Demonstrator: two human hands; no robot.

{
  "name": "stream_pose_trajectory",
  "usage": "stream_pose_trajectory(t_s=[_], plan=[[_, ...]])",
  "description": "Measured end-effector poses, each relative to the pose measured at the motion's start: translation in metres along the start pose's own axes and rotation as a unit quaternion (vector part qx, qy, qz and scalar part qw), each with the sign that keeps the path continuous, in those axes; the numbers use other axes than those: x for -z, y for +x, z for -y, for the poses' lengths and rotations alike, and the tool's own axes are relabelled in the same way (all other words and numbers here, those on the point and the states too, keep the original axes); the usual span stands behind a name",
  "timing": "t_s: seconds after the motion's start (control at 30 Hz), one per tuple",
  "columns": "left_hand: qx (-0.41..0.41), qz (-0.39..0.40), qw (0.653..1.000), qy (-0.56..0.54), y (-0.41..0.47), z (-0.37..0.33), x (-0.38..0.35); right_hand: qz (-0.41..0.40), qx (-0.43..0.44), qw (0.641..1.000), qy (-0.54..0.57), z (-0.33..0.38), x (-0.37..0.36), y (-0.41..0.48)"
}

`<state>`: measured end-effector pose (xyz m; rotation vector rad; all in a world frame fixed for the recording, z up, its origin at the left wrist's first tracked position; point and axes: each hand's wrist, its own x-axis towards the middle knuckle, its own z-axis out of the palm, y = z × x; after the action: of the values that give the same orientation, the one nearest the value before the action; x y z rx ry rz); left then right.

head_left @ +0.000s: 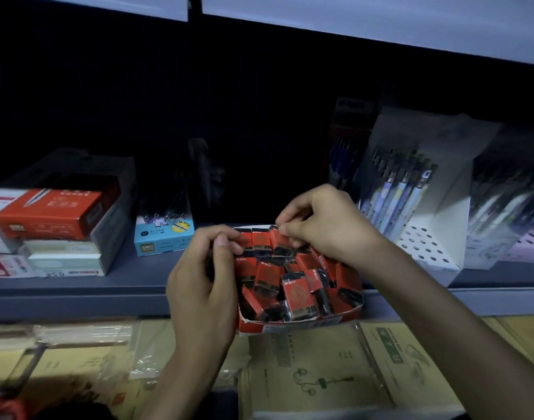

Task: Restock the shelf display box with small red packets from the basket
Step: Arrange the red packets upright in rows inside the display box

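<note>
A red display box (305,324) sits at the front edge of the grey shelf (77,294), filled with several small red and black packets (299,294) marked 2B, some upright in a back row, others lying loose. My left hand (202,280) is at the box's left side, thumb and fingers pinching a red packet (244,239) in the back row. My right hand (323,225) reaches over the box's far end, its fingers curled and pinching another packet (282,239) there. The basket is out of view.
Stacked red and white boxes (53,219) lie at the left of the shelf. A light blue box (164,236) stands beside them. White perforated pen holders (423,207) stand at the right. Brown paper envelopes (320,374) lie below the shelf edge.
</note>
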<state>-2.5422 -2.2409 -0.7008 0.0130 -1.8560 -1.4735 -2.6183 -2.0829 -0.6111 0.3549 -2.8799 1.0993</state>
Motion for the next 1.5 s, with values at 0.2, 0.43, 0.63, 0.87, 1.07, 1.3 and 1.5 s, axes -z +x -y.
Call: stream_pose_trajectory(t_s=[0.2, 0.43, 0.63, 0.87, 1.07, 1.3, 1.5], plan=[[0.002, 0.006, 1.000, -0.001, 0.000, 0.002, 0.001, -0.068, 0.020, 0.994, -0.087, 0.004, 0.021, -0.005], [-0.001, 0.004, 1.000, -0.004, 0.000, 0.000, 0.000, -0.034, -0.009, 0.978, -0.203, 0.004, 0.030, -0.016], [-0.002, 0.004, 1.000, 0.006, 0.001, 0.002, 0.001, -0.033, -0.004, 0.965, -0.261, 0.004, 0.017, -0.009], [-0.005, 0.006, 1.000, 0.014, 0.000, 0.003, 0.002, -0.013, -0.023, 0.985, -0.169, 0.003, 0.018, 0.002], [-0.007, 0.007, 1.000, 0.013, 0.001, 0.002, 0.002, -0.030, -0.034, 0.994, -0.098, -0.001, 0.021, 0.006], [-0.010, 0.001, 1.000, 0.015, 0.001, 0.003, 0.001, 0.010, -0.027, 0.994, -0.103, -0.006, 0.012, 0.004], [-0.014, 0.001, 1.000, 0.015, 0.000, 0.003, 0.001, 0.017, -0.012, 0.989, -0.150, -0.003, 0.007, 0.002]])
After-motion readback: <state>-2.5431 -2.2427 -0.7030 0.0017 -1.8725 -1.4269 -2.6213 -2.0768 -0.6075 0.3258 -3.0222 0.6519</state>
